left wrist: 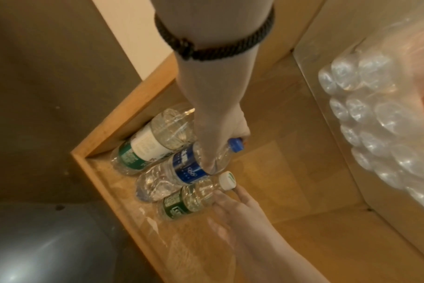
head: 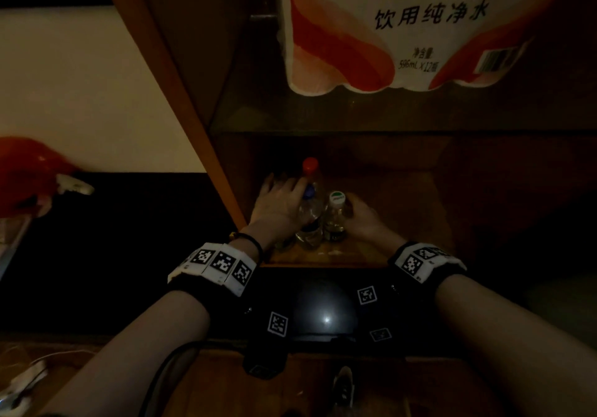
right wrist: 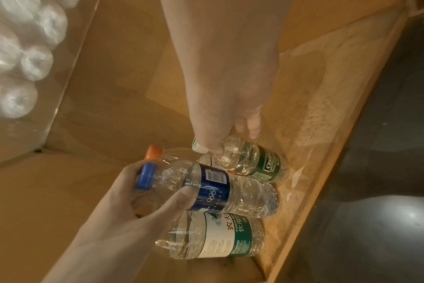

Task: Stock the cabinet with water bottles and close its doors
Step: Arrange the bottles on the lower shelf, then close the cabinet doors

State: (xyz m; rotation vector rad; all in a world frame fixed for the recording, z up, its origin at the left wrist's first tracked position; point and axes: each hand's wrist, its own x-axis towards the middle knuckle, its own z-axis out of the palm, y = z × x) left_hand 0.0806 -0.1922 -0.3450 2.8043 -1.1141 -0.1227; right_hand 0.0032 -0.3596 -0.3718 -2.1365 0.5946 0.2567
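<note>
Wooden cabinet [left wrist: 114,134] holds clear, blue-labelled bottle [left wrist: 182,170].

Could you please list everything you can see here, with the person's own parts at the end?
Blue-label bottle: one, clear with blue cap, on the cabinet floor, middle of the row.
Small green-label bottle: one, clear with white cap, on the floor beside the blue-label one.
Large bottle: one, clear with white and green label, against the cabinet's left wall.
Orange cap: one, behind the blue cap; its bottle is mostly hidden.
Wrapped pack: one, white and red, on the glass shelf above.
Cabinet: one, wooden, open.
Left hand: grips the blue-label bottle.
Right hand: holds the small green-label bottle's neck.
</note>
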